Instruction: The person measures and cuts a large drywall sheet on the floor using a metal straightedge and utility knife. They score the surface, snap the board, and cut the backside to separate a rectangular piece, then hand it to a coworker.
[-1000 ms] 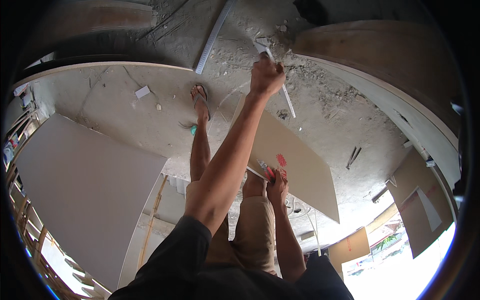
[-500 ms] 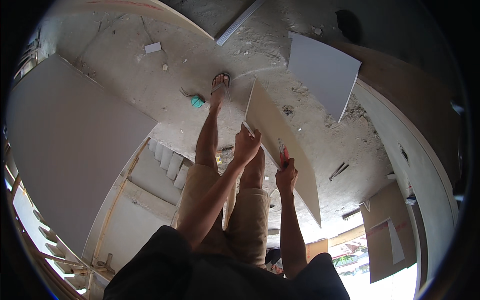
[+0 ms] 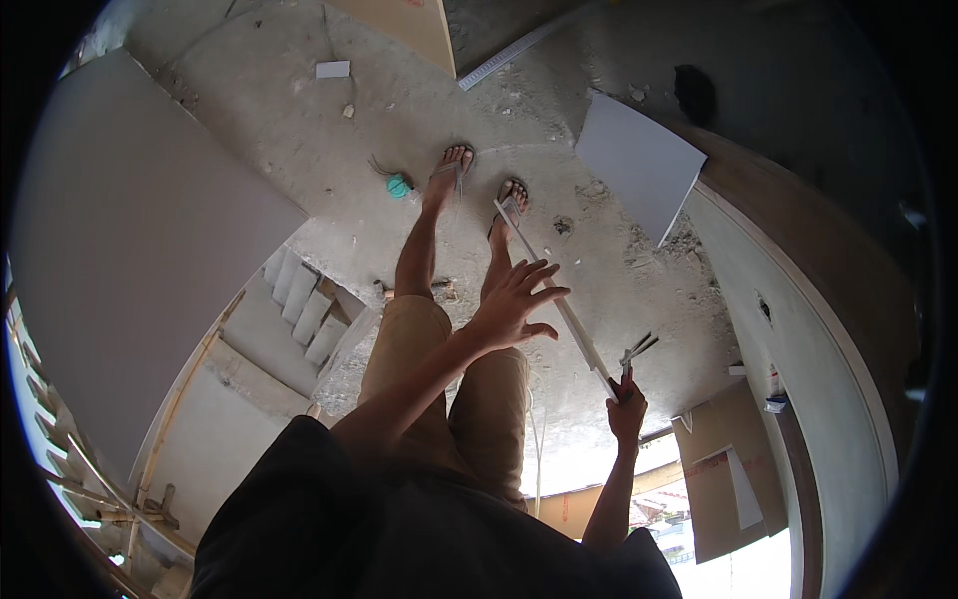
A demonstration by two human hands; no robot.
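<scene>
A pale flat board point(image 3: 581, 337) stands edge-on in front of me, seen as a thin strip running from near my right foot toward my right hand. My left hand point(image 3: 511, 307) is open beside its upper half, fingers spread. The fingertips overlap the board's edge, and I cannot tell whether they touch it. My right hand point(image 3: 627, 411) is closed at the board's near end around a red-handled utility knife point(image 3: 626, 381). Its blade end is hard to make out against thin grey rods point(image 3: 640, 347) behind it.
A large grey panel point(image 3: 150, 260) leans at the left, beside concrete steps point(image 3: 299, 299). A white board piece point(image 3: 639, 155) rests at the right near a long pale panel point(image 3: 798, 309). A teal round object point(image 3: 398, 186) and a metal strip point(image 3: 514, 50) lie on the rubble-strewn floor.
The board has turned from showing its tan face to edge-on. My left hand has opened and lost its grip at the board's edge. My right hand has moved right and nearer with the knife.
</scene>
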